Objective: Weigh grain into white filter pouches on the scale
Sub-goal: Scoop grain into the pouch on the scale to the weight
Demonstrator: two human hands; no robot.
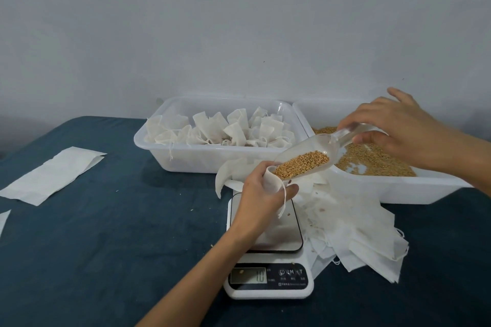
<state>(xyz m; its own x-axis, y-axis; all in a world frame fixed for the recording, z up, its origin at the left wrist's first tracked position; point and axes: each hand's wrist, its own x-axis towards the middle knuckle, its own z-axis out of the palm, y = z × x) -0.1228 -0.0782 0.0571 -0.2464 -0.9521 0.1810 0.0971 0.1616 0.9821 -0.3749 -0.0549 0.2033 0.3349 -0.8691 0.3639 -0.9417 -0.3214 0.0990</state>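
From the head camera, the left hand [259, 191] holds a white pouch [273, 180] over the scale [268, 255]. Its fingers are curled round the pouch and keep its mouth open. The right hand [398, 130] pinches the handle of a clear scoop [313, 156], with the little finger sticking out. The scoop is full of grain [303, 164], and its tip touches the mouth of the pouch.

The pouch mouth looks smaller than the scoop. If the scoop tips too fast, grain could spill past the edge onto the scale plate or the blue desk [106, 220]. Spilled grain on the plate would make the number wrong. The left hand may also be pressing on the scale, which would change the number too.

Too much grain could slide in at once, and then some must come out again.

The pouch is soft. If the fingers slip, its mouth could fold shut and the grain would pile up and fall off.

More grain sits in the right tub [398, 188]. Filled pouches sit in the left tub [186, 159], and empty pouches [358, 233] lie beside the scale.
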